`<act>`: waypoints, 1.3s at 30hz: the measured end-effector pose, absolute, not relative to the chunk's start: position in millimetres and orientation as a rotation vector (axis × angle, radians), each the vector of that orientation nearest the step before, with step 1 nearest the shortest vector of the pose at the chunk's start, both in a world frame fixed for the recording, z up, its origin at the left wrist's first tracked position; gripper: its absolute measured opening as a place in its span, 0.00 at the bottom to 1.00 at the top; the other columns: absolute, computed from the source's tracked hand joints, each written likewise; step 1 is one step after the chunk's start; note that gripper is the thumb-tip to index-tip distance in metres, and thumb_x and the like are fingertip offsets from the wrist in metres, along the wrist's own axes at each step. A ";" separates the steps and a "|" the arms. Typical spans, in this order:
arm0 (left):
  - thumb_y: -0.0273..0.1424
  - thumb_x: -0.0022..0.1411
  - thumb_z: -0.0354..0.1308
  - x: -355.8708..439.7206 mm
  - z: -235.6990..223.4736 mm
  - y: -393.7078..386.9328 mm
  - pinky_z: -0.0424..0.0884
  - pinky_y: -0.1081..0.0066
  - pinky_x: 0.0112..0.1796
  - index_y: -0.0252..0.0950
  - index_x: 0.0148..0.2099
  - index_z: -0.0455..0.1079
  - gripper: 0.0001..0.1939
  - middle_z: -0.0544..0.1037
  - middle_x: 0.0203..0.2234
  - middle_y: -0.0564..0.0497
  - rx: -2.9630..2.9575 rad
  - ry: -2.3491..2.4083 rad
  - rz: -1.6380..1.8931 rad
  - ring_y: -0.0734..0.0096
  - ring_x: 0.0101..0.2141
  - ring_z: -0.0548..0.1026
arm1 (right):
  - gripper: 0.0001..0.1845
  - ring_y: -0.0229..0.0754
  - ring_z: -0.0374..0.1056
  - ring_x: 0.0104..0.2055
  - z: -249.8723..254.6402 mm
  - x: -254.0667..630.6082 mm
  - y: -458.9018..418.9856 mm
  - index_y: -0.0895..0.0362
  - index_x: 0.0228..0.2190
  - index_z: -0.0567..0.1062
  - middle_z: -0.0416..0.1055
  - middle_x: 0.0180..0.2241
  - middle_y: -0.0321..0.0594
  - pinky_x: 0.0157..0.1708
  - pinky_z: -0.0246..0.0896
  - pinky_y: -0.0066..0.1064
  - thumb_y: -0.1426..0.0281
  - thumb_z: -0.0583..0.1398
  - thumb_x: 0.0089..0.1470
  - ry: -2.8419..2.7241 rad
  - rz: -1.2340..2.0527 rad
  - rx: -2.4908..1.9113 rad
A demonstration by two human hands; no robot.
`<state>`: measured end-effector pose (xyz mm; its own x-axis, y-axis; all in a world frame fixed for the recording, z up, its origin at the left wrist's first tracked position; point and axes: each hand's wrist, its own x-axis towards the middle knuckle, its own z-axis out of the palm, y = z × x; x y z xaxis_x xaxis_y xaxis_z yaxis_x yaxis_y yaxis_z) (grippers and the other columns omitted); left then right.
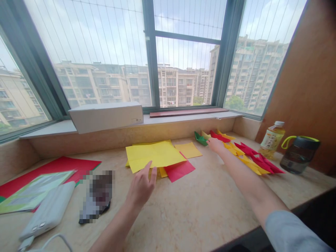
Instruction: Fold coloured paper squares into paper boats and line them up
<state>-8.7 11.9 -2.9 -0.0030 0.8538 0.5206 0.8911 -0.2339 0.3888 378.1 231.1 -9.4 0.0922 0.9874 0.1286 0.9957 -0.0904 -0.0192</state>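
My left hand (143, 183) has its fingers apart, the fingertips at the front edge of a yellow paper sheet (151, 154). That sheet lies over other papers. A red sheet (180, 170) and an orange-yellow square (189, 149) stick out from beneath it. Farther right, my right hand (215, 144) reaches to the back of the counter with its fingers closed at the right end of a green folded paper boat (200, 139). The fingertips are small and partly hidden. Yellow folded pieces (233, 148) and red ones (249, 150) stand in rows beside my right forearm.
A drink bottle (271, 140) and a dark cup (299, 154) stand at the right. On the left lie red paper (78, 164), a packet (34, 192), a white power bank (49, 210) with a cable, and a blurred object (98, 196). A white box (107, 117) rests on the sill.
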 end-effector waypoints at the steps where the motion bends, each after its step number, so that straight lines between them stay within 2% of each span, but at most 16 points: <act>1: 0.42 0.70 0.42 -8.5 -2.5 11.7 0.72 0.57 0.53 0.24 0.60 0.68 0.30 0.77 0.52 0.34 -2.179 -1.913 -1.065 0.53 0.52 0.76 | 0.18 0.47 0.71 0.48 -10.6 378.6 230.9 0.58 0.52 0.70 0.70 0.52 0.46 0.46 0.70 0.44 0.64 0.60 0.63 -2.042 -0.134 -2.240; 16: 0.41 0.71 0.42 -8.3 -3.6 12.3 0.73 0.56 0.51 0.22 0.60 0.67 0.29 0.77 0.51 0.32 -2.172 -1.884 -1.075 0.52 0.51 0.77 | 0.18 0.49 0.69 0.51 0.4 360.7 213.1 0.58 0.52 0.70 0.68 0.54 0.46 0.49 0.68 0.47 0.64 0.60 0.63 -2.055 -0.325 -2.090; 25: 0.39 0.71 0.42 -7.3 -2.0 9.5 0.73 0.56 0.50 0.20 0.65 0.59 0.31 0.75 0.53 0.30 -2.135 -1.870 -1.153 0.51 0.51 0.77 | 0.16 0.45 0.70 0.48 -27.0 285.7 171.8 0.56 0.51 0.71 0.70 0.52 0.46 0.47 0.70 0.43 0.64 0.59 0.64 -2.542 0.046 -1.731; 34: 0.37 0.71 0.43 -7.1 -4.2 11.1 0.74 0.56 0.49 0.22 0.69 0.50 0.32 0.75 0.52 0.31 -2.148 -1.731 -1.201 0.53 0.49 0.78 | 0.17 0.46 0.70 0.48 -21.0 262.3 178.5 0.57 0.52 0.71 0.69 0.52 0.46 0.47 0.70 0.44 0.64 0.59 0.63 -2.517 0.165 -1.699; 39: 0.37 0.71 0.43 -3.3 0.7 6.3 0.74 0.57 0.47 0.24 0.69 0.50 0.31 0.77 0.50 0.33 -2.160 -1.730 -1.213 0.53 0.47 0.78 | 0.16 0.45 0.70 0.48 -16.6 265.8 164.9 0.56 0.51 0.72 0.69 0.53 0.46 0.47 0.70 0.43 0.64 0.59 0.64 -2.479 0.253 -1.644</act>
